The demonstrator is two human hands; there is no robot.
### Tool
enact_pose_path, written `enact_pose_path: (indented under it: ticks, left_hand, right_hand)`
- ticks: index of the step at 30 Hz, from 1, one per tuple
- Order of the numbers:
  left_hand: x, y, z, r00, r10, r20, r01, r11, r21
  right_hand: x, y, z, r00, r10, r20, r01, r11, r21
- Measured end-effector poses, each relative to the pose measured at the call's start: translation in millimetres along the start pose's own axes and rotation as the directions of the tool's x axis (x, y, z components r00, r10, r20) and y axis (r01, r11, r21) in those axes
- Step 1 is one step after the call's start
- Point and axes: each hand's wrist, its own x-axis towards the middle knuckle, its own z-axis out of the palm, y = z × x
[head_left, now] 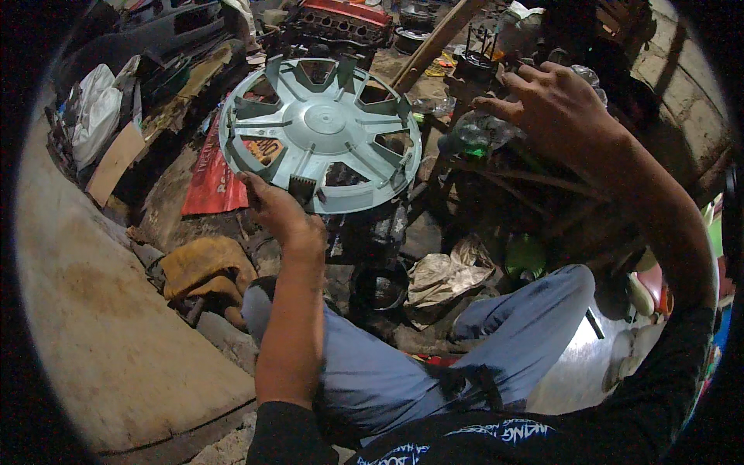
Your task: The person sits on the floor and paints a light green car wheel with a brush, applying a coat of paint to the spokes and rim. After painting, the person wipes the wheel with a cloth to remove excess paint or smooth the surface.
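A pale grey-green wheel cover [325, 120] is held up in front of me, its inner side with the rim clips facing me. My left hand [277, 208] is closed on its lower left edge; some of the fingers are hidden behind the cover. Raised at the upper right, my right hand [546, 101] has its fingers apart and bent, with nothing seen in them. It is off to the right of the cover, above a clear plastic bottle [474, 133] with green at its lower part.
Beneath the cover lies a red printed sheet [213, 178]. An engine block with a red top [333, 19] stands at the back. Nearer me are a yellow-brown cloth [205, 267], a dark round container [380, 287] and a crumpled pale bag [449, 271]. A wooden pole [438, 43] slants behind.
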Motion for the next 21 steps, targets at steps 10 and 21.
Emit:
enact_pose_path:
  ticks: [10,21]
  left_hand:
    - [10,21,-10,0.977,-0.211,-0.028,0.213,0.97,0.121]
    - [33,24,-27,0.934,-0.299,0.197,0.268,0.948,0.17]
  right_hand:
    - [-3,28,18,0.995,0.093,0.038,-0.092,0.995,-0.041]
    - [-5,58,33,0.987,0.156,0.045,-0.153,0.986,-0.071]
